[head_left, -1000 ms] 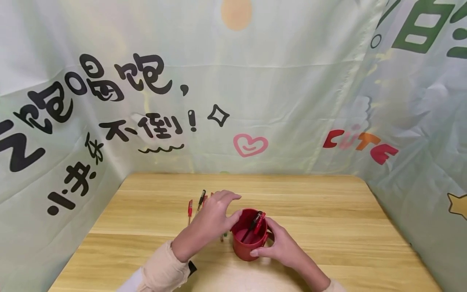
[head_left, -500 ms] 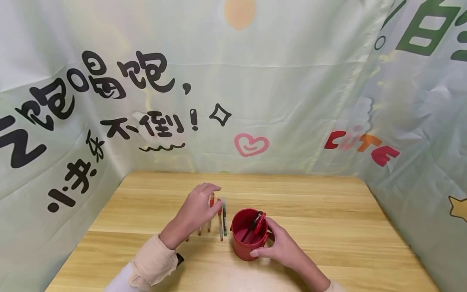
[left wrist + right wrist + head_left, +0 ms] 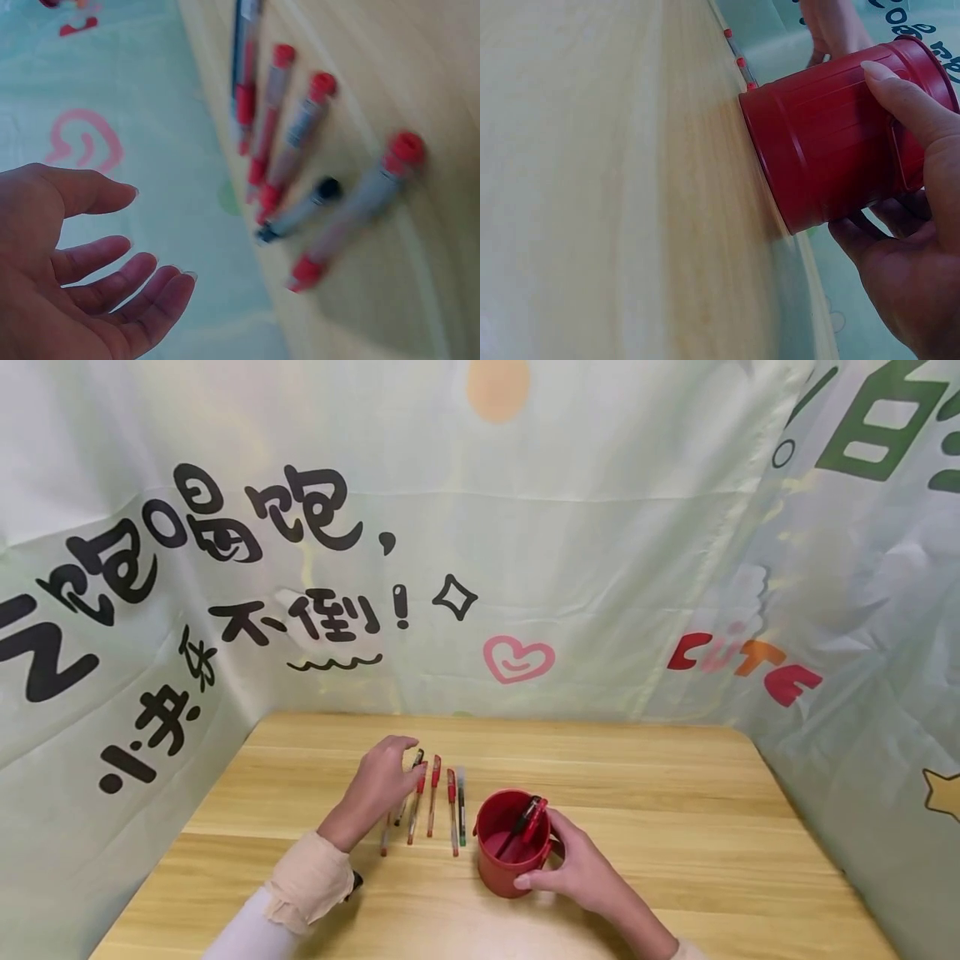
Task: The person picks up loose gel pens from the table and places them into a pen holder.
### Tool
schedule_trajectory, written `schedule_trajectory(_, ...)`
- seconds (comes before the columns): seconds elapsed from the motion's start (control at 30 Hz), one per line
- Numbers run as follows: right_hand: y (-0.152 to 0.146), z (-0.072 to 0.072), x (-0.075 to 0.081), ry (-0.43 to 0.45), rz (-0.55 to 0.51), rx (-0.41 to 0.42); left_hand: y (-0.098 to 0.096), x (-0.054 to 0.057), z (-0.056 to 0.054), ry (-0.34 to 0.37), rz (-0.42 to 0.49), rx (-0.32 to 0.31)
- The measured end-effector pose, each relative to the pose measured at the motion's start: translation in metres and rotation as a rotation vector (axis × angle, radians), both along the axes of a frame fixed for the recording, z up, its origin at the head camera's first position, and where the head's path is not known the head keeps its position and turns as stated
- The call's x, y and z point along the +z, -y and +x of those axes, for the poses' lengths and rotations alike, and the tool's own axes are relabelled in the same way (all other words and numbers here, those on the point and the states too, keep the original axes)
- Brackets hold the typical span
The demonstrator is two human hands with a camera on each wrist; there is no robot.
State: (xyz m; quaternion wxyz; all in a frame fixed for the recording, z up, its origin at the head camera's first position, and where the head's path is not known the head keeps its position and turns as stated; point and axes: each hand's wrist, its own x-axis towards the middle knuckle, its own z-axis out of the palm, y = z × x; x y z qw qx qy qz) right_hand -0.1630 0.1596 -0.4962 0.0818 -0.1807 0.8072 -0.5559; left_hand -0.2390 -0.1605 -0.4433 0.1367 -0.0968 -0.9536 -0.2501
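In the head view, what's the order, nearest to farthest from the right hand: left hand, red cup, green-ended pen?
1. Red cup: gripped by the right hand.
2. Green-ended pen: just left of the cup.
3. Left hand: farther left, by the other pens.

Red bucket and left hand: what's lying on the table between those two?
The head view shows red-capped pens lying between the left hand and the red bucket, with a green-ended pen nearest the bucket.
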Motion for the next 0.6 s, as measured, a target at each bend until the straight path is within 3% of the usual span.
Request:
schedule_trajectory(0.33,0.000,0.001,0.000,0.004,0.010,-0.010,0.023,-0.017,-0.012,0.131,0.021,0.049)
schedule_trajectory(0.6,0.001,0.001,0.000,0.011,0.011,-0.014,0.027,-0.019,-0.016,0.212,-0.017,0.081)
